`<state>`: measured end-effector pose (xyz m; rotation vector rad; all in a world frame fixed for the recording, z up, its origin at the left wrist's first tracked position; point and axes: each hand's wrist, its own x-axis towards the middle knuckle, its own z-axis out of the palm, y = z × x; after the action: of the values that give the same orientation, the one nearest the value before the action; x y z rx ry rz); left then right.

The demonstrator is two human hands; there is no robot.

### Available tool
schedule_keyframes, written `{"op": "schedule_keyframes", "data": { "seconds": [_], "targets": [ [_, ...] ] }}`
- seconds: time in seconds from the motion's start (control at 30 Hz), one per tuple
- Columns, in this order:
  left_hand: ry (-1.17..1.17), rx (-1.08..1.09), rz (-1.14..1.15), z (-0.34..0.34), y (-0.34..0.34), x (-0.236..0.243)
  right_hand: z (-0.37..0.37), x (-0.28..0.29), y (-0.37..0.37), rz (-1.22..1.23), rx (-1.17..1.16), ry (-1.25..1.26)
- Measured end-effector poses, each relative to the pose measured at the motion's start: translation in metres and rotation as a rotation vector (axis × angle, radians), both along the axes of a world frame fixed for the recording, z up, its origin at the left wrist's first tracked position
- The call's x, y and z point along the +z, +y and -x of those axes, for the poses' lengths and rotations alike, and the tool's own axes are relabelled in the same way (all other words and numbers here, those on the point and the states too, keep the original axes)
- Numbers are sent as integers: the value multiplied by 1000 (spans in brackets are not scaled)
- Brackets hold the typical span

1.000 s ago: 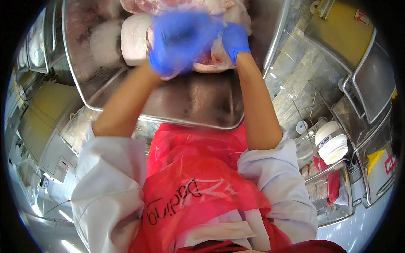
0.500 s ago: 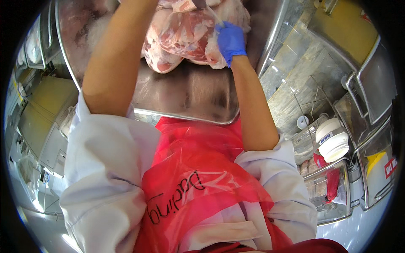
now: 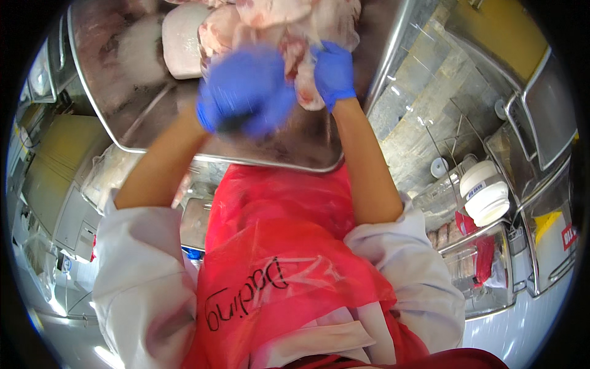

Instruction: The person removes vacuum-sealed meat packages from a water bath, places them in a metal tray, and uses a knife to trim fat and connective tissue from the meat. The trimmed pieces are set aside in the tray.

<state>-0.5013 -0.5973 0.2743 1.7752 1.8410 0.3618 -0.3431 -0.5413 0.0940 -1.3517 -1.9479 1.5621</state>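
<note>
Pale pink raw meat [image 3: 273,12] in large pieces lies in a metal tray [image 3: 289,147] in front of me. My right hand [image 3: 335,71], in a blue glove, is closed at the right edge of the nearest piece, its fingers gripping the flesh. Also gloved in blue, my left hand [image 3: 246,92] is over the tray, in front of the meat. Motion smears its fingers. A dark shape shows at its lower edge, too blurred to name. Between the hands hangs a strip of red and white meat [image 3: 301,74].
A whitish block-like piece [image 3: 181,40] sits left of the meat. The tray's raised metal rim [image 3: 92,98] runs along the left and near sides. To the right stand a white rounded container [image 3: 483,194] and metal racks [image 3: 544,117]. Tiled floor [image 3: 412,86] shows beyond the tray.
My left hand has come back toward me from beyond the upper edge, into view over the tray. My right hand stays at the meat's right edge, slightly lower.
</note>
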Motion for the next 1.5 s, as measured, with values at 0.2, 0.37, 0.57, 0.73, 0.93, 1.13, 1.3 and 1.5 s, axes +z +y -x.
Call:
{"op": "schedule_keyframes", "data": {
  "seconds": [0.2,0.37,0.57,0.73,0.93,1.13,1.3,1.5],
  "targets": [
    [94,665,313,115,34,-72,7,-13,28,-553,289,-153],
    [-997,633,450,136,-38,-115,-6,5,29,-445,306,-211],
    [-385,-252,-82,3,2,-57,7,10,41,-22,100,-141],
    [-707,-25,-111,85,2,-54,0,15,48,-195,260,-268],
    [-497,152,213,1,-25,-72,3,16,50,131,5,-82],
    [-1311,493,-227,146,-12,-106,12,21,51,3,94,-156],
    [-375,-339,-311,2,-1,-50,7,65,63,145,84,-185],
    [-805,452,-344,77,12,-89,7,73,65,452,-211,106]
  ]
}}
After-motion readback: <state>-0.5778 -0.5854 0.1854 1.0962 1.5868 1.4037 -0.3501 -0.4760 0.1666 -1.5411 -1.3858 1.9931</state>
